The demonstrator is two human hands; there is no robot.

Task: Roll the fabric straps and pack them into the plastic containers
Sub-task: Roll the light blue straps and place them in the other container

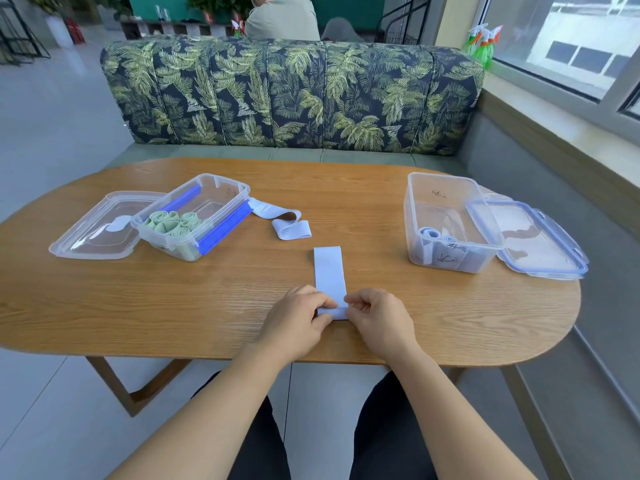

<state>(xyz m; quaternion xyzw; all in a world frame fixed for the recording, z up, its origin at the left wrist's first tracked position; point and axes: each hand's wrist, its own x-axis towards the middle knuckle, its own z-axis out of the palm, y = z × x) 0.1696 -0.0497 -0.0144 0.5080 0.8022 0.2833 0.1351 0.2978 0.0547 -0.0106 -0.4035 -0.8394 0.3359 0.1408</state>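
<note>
Both hands, left hand [298,320] and right hand [375,318], pinch the folded near end of the flat pale-blue fabric strap [329,271], which lies on the oval wooden worktop [138,299] between two clear plastic containers.

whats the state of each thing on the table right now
left container: open, green rolls inside
left lid: off, beside it
right container: open, pale rolls inside
right lid: off, beside it
flat strap: near end pinched by left hand and right hand
loose strap: unrolled, untouched
</note>
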